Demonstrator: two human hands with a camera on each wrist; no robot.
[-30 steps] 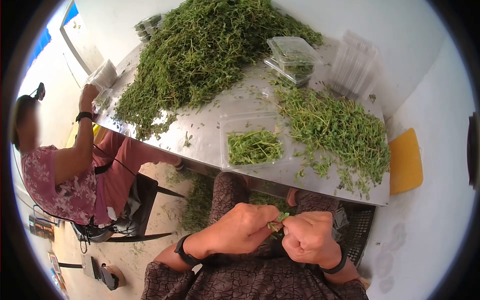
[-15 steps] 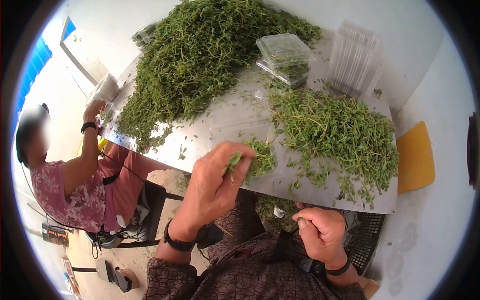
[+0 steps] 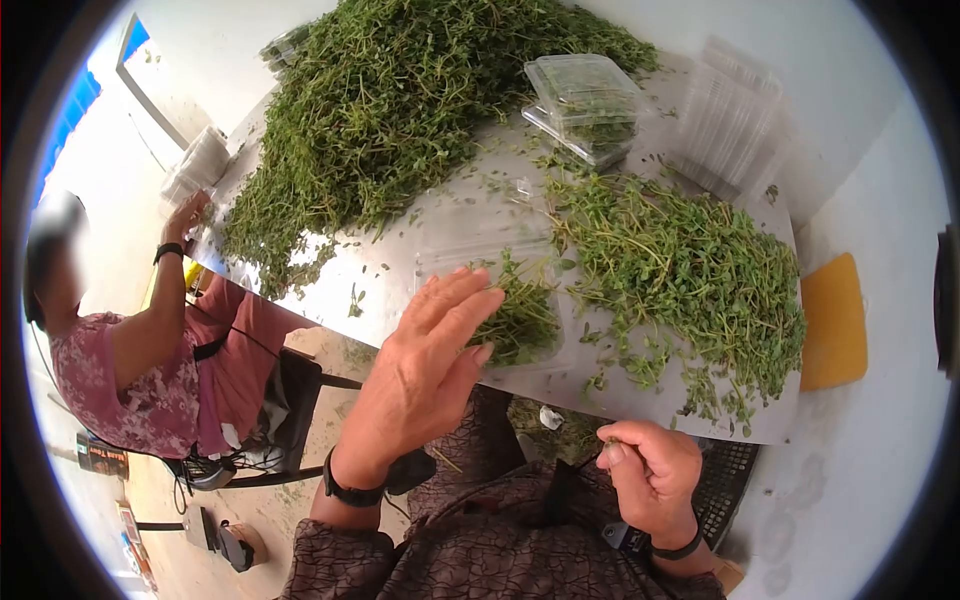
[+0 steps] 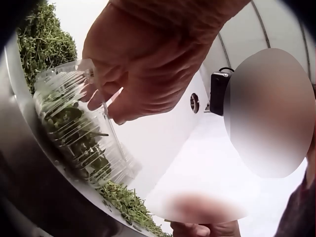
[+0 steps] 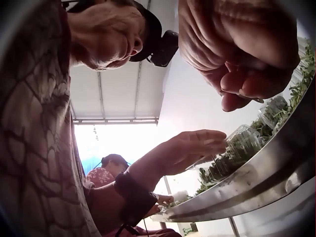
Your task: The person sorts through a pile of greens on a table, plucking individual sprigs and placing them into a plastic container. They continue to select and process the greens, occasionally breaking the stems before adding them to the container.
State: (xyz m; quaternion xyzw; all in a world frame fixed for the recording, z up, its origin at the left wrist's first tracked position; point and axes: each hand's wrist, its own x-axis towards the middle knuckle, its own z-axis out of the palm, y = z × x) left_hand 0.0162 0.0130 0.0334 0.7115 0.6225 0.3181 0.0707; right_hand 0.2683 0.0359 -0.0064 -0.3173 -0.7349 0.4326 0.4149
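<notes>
My left hand is over the left side of a clear plastic clamshell box, its fingers extended and nothing gripped. Leafy green sprigs lie inside the box. In the left wrist view, the fingertips overlap the wall of the clear box. My right hand is held in front of the table edge, fingers curled. Between thumb and forefinger it pinches a small stem piece, mostly hidden by the fingers.
A large heap of greens covers the table's back left; a smaller pile lies right of the box. Behind stand filled boxes and stacked clear containers. Another person works at left. A black crate sits below the table.
My hands have separated from a shared sprig. The left carried the sprig forward to the box and let it go, fingers now straightened. The right stayed low, still curled.
</notes>
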